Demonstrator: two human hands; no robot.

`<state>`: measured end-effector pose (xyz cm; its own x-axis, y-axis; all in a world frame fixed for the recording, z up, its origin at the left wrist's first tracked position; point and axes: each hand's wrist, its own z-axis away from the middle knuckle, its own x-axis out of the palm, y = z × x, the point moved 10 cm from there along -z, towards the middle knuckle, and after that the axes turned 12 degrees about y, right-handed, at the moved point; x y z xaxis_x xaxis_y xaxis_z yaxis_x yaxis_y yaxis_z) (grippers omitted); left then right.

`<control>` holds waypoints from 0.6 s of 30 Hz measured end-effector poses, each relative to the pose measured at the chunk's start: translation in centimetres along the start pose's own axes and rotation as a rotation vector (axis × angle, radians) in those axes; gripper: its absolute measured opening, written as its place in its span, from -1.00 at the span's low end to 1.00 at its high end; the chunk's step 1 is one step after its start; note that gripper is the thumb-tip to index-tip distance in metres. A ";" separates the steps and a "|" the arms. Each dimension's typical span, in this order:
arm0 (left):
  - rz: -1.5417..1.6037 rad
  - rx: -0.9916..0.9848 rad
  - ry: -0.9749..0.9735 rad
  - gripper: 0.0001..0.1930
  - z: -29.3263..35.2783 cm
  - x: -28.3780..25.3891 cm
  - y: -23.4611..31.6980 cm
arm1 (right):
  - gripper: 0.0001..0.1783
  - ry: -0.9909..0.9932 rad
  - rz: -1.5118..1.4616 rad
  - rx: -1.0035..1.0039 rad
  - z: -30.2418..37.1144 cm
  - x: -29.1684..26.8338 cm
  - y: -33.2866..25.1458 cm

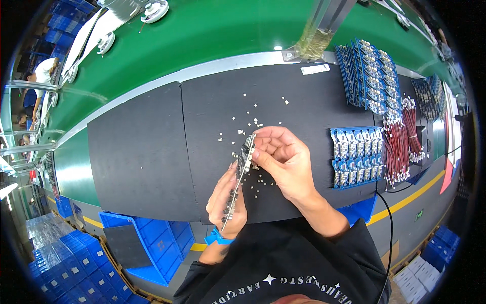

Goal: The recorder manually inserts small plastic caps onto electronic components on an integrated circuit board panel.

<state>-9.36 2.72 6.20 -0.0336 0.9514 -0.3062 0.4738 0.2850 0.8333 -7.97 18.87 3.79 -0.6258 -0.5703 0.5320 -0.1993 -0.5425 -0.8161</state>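
Note:
A narrow circuit board panel [237, 188], crowded with small components, is tipped up on edge, so I see mostly its side. My left hand [223, 200], a blue band at its wrist, grips the lower part from the left. At the upper end, the thumb and forefinger of my right hand [289, 164] close on the board's edge; whether a small part is also pinched there is hidden. Small white connector pieces [256, 122] lie scattered on the black mat [142, 147] beyond and beneath my hands.
To the right lie a blue board panel [357, 158], a stack of upright blue panels [367, 76] and bundles of dark red wires [396, 152]. A metal post [320, 33] stands at the far edge, before the green conveyor [228, 38]. Blue crates [152, 245] sit below left.

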 end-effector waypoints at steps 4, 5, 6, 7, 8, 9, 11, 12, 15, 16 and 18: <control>0.006 0.007 0.015 -0.85 -0.2 -0.1 0.1 | -0.70 -0.042 0.040 0.068 0.1 0.2 0.2; -0.007 -0.001 0.012 -0.85 -0.3 -0.1 0.0 | -0.71 -0.045 0.069 0.068 0.2 0.1 0.2; -0.019 -0.008 0.010 -0.85 -0.3 -0.1 -0.1 | -0.72 -0.050 0.099 0.068 0.3 0.1 0.3; -0.018 0.035 0.022 -0.85 -0.4 -0.1 0.1 | -0.73 -0.040 0.086 0.065 0.4 0.0 0.2; -0.017 0.078 0.034 -0.85 -0.5 -0.1 0.3 | -0.73 -0.029 0.074 0.061 0.5 0.0 0.1; -0.014 0.120 0.043 -0.85 -0.5 -0.1 0.6 | -0.74 -0.015 0.062 0.058 0.6 -0.1 -0.1; -0.013 0.084 0.035 -0.84 -0.4 0.0 0.4 | -0.74 -0.002 0.051 0.038 0.6 -0.3 -0.1; -0.014 0.068 0.030 -0.84 -0.4 0.0 0.4 | -0.75 0.005 0.044 0.028 0.6 -0.4 -0.2; -0.014 0.040 0.010 -0.84 -0.3 0.0 0.3 | -0.76 0.024 0.059 0.005 0.3 -0.6 -0.2; -0.011 0.033 0.003 -0.84 -0.2 0.0 0.3 | -0.76 0.020 0.054 0.007 0.3 -0.4 -0.2; -0.007 0.018 -0.008 -0.84 -0.1 0.1 0.1 | -0.76 0.012 0.043 0.014 0.2 -0.1 -0.3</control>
<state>-9.41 2.84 6.33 -0.0301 0.9485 -0.3153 0.4897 0.2890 0.8226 -7.69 18.94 4.03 -0.6427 -0.5860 0.4935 -0.1612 -0.5263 -0.8349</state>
